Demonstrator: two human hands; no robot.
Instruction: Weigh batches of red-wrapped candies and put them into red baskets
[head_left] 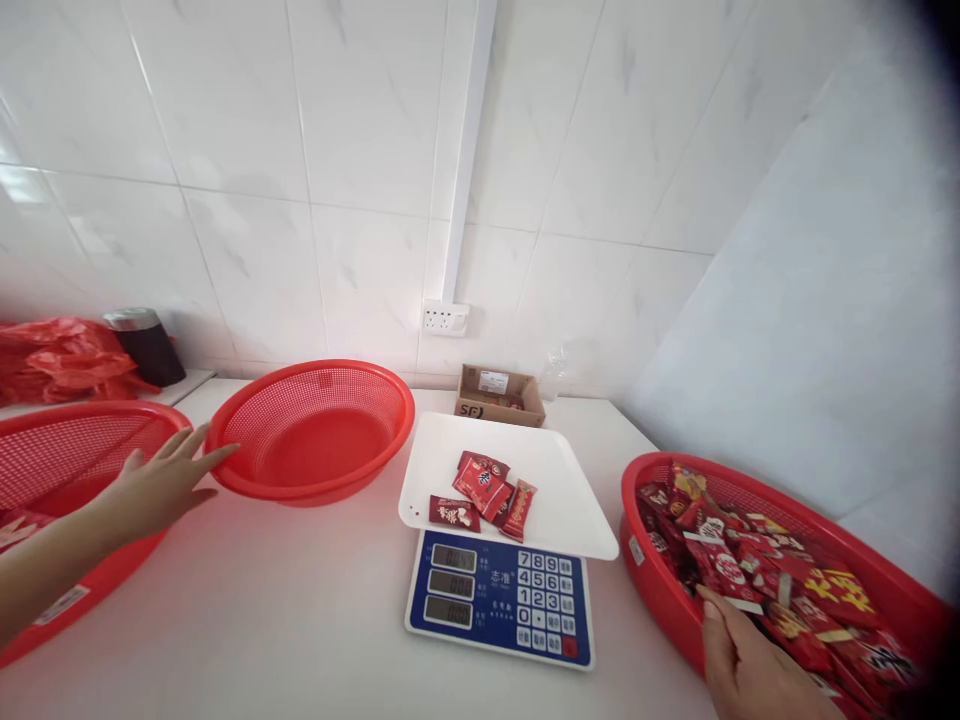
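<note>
- While your left hand (154,490) spreads empty, your right hand (750,665), at packets (716,565) in the right basket (660,605), shows no certain grip.
- Packets appear light, slick, perhaps brittle; pinch sealed ends.

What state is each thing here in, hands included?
Scale: display showing digits
Packets on scale: wrapped, loosely piled
Right basket: holding many packets
Middle basket: upright, open-topped
Left basket: partly out of view
Cardboard box: open-topped
Flask: upright, capped
Red bags: crumpled
Socket: nothing plugged in
Left hand: spread open
Right hand: at right basket's packets, grip unclear
</note>
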